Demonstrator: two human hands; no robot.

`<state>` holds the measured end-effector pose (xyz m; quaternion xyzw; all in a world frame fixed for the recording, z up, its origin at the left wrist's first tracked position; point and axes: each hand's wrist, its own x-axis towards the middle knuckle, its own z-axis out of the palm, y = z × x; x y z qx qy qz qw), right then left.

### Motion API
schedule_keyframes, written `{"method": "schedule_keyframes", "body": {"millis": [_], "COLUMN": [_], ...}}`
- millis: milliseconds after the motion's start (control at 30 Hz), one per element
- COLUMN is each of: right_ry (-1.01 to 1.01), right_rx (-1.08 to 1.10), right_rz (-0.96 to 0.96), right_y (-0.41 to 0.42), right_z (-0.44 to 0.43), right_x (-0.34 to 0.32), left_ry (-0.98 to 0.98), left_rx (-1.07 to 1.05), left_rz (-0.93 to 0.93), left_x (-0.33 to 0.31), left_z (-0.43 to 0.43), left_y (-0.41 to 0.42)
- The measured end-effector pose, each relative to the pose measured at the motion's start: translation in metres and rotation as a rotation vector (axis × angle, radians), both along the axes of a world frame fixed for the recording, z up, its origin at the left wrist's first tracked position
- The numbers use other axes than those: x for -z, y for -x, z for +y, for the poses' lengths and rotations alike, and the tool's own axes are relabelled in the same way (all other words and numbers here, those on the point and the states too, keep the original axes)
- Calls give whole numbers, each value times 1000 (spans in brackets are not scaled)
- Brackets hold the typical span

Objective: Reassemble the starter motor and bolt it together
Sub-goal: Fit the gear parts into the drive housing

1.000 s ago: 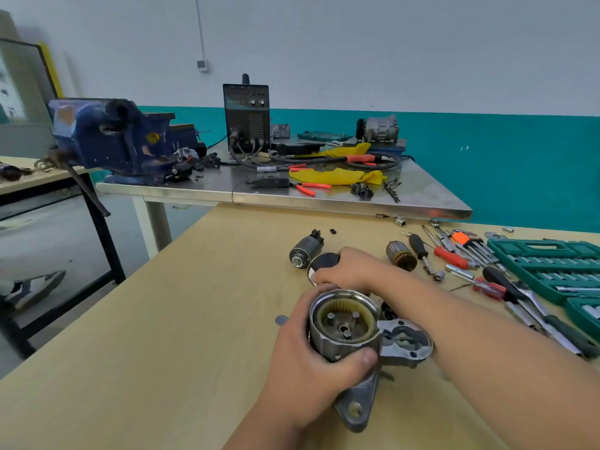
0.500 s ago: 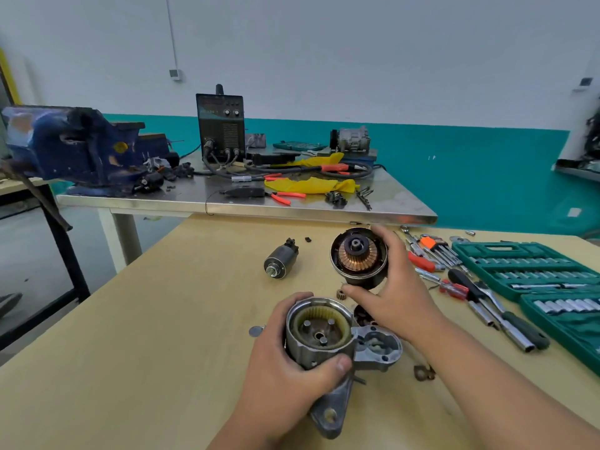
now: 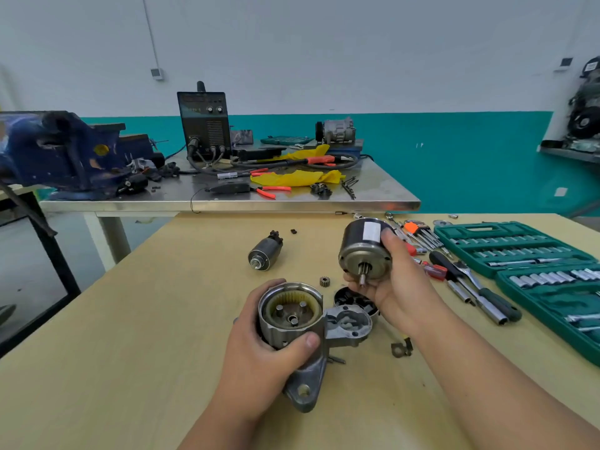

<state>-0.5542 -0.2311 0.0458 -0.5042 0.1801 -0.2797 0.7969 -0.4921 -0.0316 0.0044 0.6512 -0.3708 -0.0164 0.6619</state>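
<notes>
While the left hand (image 3: 259,349) grips the housing (image 3: 292,315) near the middle of the table (image 3: 130,352), thumb across the near wall and fingers round the far side, the gear cup faces up with its three pins showing. The housing's mounting ear points toward the person. Up and to the right, lifted off the wood, the motor (image 3: 363,251) is held in the right hand (image 3: 399,293), fingers curled round its can and shaft end tilted down toward the camera. Shaft and cup are apart. Between them on the table lie a pinion (image 3: 324,281) and a black cap (image 3: 352,298), the cap just beside the housing's side pocket. A solenoid (image 3: 264,251) lies farther back, well apart from both hands. A bracket (image 3: 402,348) lies beside the right forearm. Hand tools (image 3: 467,287) and socket cases (image 3: 506,251) crowd the right edge. Broad wood stretches left of the housing to the table's edge. A steel bench (image 3: 292,203) stands along the far edge.
</notes>
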Motion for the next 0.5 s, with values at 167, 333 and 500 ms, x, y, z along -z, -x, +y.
{"method": "schedule_keyframes", "body": {"millis": [167,333,500], "right_ry": [-291,-272,-91], "right_rx": [-121,-213,-176], "right_rz": [53,82,31], "right_y": [1,2,2], "right_z": [2,-2,0], "right_x": [-3,0,2], "left_ry": [4,0,5], "left_rx": [-14,-7,11], "left_rz": [5,3,-16], "left_x": [-1,0,-2], "left_z": [-1,0,1], "left_y": [1,0,-2]}}
